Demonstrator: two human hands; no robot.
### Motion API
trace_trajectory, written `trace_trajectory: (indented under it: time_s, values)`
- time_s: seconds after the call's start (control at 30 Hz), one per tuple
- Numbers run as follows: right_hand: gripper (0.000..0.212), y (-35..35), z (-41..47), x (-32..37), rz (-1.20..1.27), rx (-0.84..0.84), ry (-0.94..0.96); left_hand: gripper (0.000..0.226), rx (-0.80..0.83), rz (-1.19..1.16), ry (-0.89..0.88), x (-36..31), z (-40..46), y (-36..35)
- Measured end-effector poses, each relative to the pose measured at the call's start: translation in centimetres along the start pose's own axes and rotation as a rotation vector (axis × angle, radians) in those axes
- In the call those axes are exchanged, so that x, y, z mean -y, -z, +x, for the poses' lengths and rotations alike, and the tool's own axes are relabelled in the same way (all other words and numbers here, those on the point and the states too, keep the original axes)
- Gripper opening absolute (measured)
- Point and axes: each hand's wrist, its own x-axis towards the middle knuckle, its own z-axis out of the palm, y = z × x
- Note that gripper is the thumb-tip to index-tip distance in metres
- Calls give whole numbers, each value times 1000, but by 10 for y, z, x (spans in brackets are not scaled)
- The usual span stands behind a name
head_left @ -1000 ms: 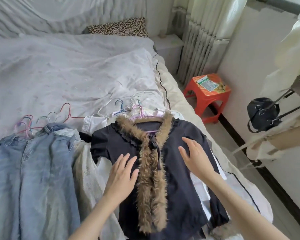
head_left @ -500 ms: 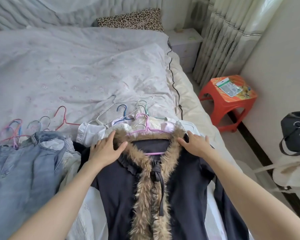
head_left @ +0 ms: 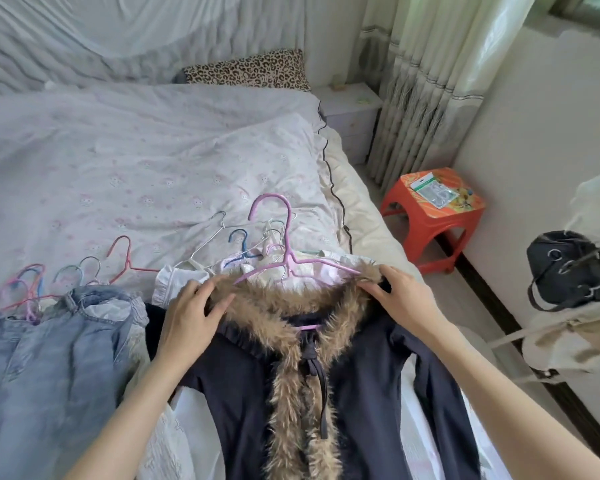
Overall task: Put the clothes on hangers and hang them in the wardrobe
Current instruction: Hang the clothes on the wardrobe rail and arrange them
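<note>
A dark navy cardigan trimmed with a shaggy tan fur collar [head_left: 291, 358] lies front-up on the near edge of the bed covered in a pale patterned quilt [head_left: 136, 161], with a lilac plastic hanger [head_left: 284, 258] threaded through its neck so that the hook stands up above the collar. The left hand [head_left: 191, 317] grips the left shoulder of the collar, fingers curled over the fur and thumb tucked beneath; the right hand [head_left: 402, 299] pinches the right shoulder of the collar the same way, fingers bent around its edge. Half a second ago both hands lay flatter on the shoulders and the hanger hook sat low among the other hangers; now the collar is bunched and raised slightly, and the hook stands well clear above it. Just behind the collar, a cluster of wire and coloured hangers [head_left: 243, 240] rests on white and pale garments [head_left: 184, 278]. To the left lie faded blue denim jeans [head_left: 49, 358] with more pink and silver hangers [head_left: 84, 271] at their waist. A leopard-print pillow [head_left: 246, 69] sits at the head of the bed, an orange plastic stool [head_left: 433, 216] stands on the floor to the right, and a black handbag [head_left: 565, 268] hangs near the right edge.
</note>
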Motion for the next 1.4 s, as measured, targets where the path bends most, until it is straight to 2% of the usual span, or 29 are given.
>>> trace_trajectory:
  time_s: [0.13,0.27,0.4,0.53,0.77,0.9,1.0,1.1,1.2,1.27,1.33,1.4]
  values:
    - [42,78,-28,31,-106,-180,21,36,-89,-88,-62,-37,6,42]
    - [32,164,-83,47,-78,-423,-98,61,-152,-200,-253,-102,2,85]
    - [29,220,-175,50,-70,-618,-276,53,-191,-238,-526,-156,-30,101]
    - [30,248,-281,52,-144,-798,-460,52,-45,-335,-755,-200,-74,89]
    - [29,275,-466,66,-226,-1019,-849,51,91,-457,-1101,-305,-175,69]
    - [35,282,-568,90,-292,-1136,-1107,59,306,-536,-1304,-359,-256,55]
    - [37,278,-639,115,-329,-1161,-1284,63,504,-587,-1398,-390,-319,46]
    - [39,261,-709,144,-274,-1198,-1481,59,664,-573,-1527,-409,-386,43]
    - [35,239,-777,179,-221,-1354,-1663,54,771,-555,-1690,-414,-459,44]
    - [39,230,-815,201,-249,-1424,-1793,51,844,-566,-1768,-413,-504,52]
    - [45,223,-850,221,-287,-1461,-1932,51,863,-597,-1875,-414,-548,62]
    - [49,216,-880,234,-258,-1464,-2071,60,856,-638,-1937,-417,-588,72]
